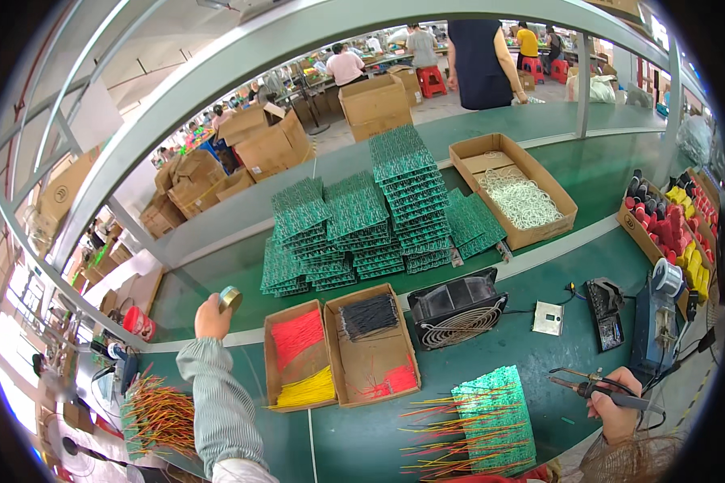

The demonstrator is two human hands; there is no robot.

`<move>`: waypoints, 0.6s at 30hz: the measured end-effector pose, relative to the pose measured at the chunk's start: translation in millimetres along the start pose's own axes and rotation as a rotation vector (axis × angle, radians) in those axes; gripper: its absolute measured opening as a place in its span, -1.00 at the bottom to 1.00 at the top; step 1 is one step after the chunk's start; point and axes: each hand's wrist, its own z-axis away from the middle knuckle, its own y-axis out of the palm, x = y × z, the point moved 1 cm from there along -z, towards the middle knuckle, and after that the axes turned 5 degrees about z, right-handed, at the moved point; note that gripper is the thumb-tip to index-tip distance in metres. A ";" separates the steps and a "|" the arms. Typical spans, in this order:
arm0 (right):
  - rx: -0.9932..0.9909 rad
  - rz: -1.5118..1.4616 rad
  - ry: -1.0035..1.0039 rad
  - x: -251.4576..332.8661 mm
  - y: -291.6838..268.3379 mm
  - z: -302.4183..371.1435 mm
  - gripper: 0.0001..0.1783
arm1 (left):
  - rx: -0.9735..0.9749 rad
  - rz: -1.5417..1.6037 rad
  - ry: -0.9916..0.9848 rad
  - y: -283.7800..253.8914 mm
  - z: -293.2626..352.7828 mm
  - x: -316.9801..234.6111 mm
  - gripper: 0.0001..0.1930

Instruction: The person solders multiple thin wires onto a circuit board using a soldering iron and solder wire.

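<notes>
The left hand (212, 317) is stretched forward over the green workbench (362, 443), its fingers closed around a small round tin or roll (232, 299); at this distance it is hard to say which. The right hand (618, 405) grasps a soldering iron (586, 390) by its handle, the tip pointing left, above and to the right of a green circuit-board panel (507, 414). That panel lies flat on the workbench near the lower edge of the view, with red and yellow wires (431, 441) sticking out past its left side.

Just right of the left forearm, two cardboard trays stand side by side: the left tray (298, 369) holds red and yellow wires, the right tray (370, 354) black and red ones. A black fan (457, 310) stands right of them. Farther back rise stacks of green circuit boards (411, 201), beside a shallow cardboard box (483, 165) of white loops (517, 197). A solder spool (666, 276) sits at the right, and a bundle of orange-red wires (161, 419) lies left of the left forearm.
</notes>
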 end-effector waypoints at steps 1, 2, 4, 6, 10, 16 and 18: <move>0.015 -0.008 -0.012 -0.8 -0.8 0.5 -0.83 | -0.072 0.089 0.072 -28.3 12.6 -22.4 -0.70; 0.023 -0.019 -0.018 -1.2 -2.7 -0.3 -0.83 | -0.101 0.150 0.116 -63.9 28.7 -48.7 -0.66; 0.049 -0.029 -0.043 -2.5 -5.0 -0.2 -0.84 | -0.267 0.231 0.244 -115.0 49.9 -79.6 -0.60; 0.058 -0.050 -0.054 -1.9 -5.2 -0.2 -0.85 | -0.371 0.261 0.323 -157.8 57.3 -116.2 -0.58; 0.067 -0.095 -0.088 -3.9 -10.6 3.5 -0.85 | -0.670 0.044 0.409 -234.2 34.8 -170.9 -0.59; 0.057 -0.125 -0.118 -7.7 -22.3 9.6 -0.84 | -0.933 -0.125 0.555 -289.8 -59.0 -224.7 -0.62; 0.044 -0.131 -0.115 -10.2 -28.1 15.1 -0.84 | -0.801 -0.164 0.436 -284.5 -98.7 -227.1 -0.55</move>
